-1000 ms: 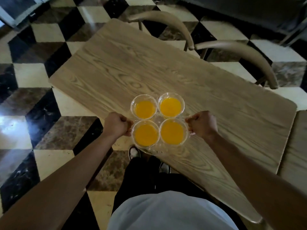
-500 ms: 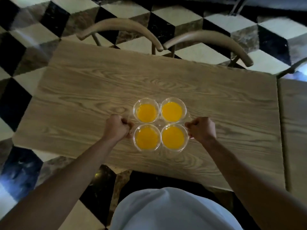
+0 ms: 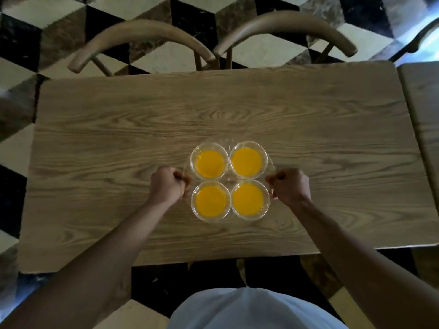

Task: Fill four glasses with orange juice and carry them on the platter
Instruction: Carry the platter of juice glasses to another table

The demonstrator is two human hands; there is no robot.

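Squarely over the middle of the wooden worktop [image 3: 237, 110] sat the clear platter [image 3: 228, 184], and whether it rested on the wood or hung just above it could not be told from the head view. Four clear glasses stood on it in a tight two-by-two block, their rims touching or nearly so. The far-left glass [image 3: 209, 162], the far-right glass [image 3: 248, 160], the near-left glass [image 3: 211, 202] and the near-right glass [image 3: 249, 200] each held bright orange juice.

At the platter's left edge the left hand [image 3: 166, 186] was the one grip, its fingers curled tight round the rim or a handle there, knuckles turned up. At the right edge the right hand [image 3: 290, 186] made the matching grip, fingers curled in the same way on that side. Both bare forearms reached in from the near corners of the view, and a pale shirt [image 3: 251, 309] filled the bottom centre.

Beyond the far edge of the worktop stood two wooden chairs with curved backs, the left chair [image 3: 140, 43] and the right chair [image 3: 285, 27], side by side and nearly touching at their inner ends. A second wooden surface [image 3: 425, 110] lay just beside the worktop on the right. Underneath everything ran a checkered floor [image 3: 166, 55] of black, cream and brown marble tiles.
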